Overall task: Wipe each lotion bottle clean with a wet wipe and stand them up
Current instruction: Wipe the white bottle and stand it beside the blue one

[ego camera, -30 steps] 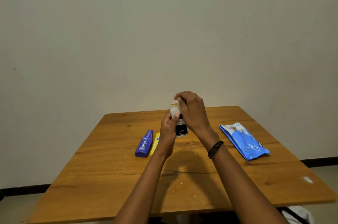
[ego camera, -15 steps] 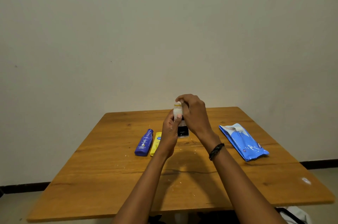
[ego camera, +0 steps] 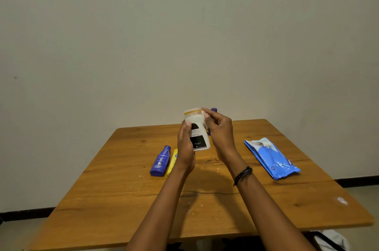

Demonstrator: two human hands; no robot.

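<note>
— How is the left hand (ego camera: 185,148) placed?
— Its fingers are curled round the white bottle (ego camera: 198,135), which is held cap-up, clear of the table (ego camera: 123,199).

— And the right hand (ego camera: 220,134)?
— A wet wipe (ego camera: 206,117) is pinched in its fingertips against the yellow-banded cap. The wipe is hard to tell from the white plastic.

— What is seen further out?
— A blue bottle (ego camera: 161,161) and a yellow bottle (ego camera: 173,161) are laid flat, side by side, to the left. A purple bottle (ego camera: 214,109) is stood behind the right hand, mostly hidden. A blue wipes pack (ego camera: 270,158) is laid well apart on the right.
</note>
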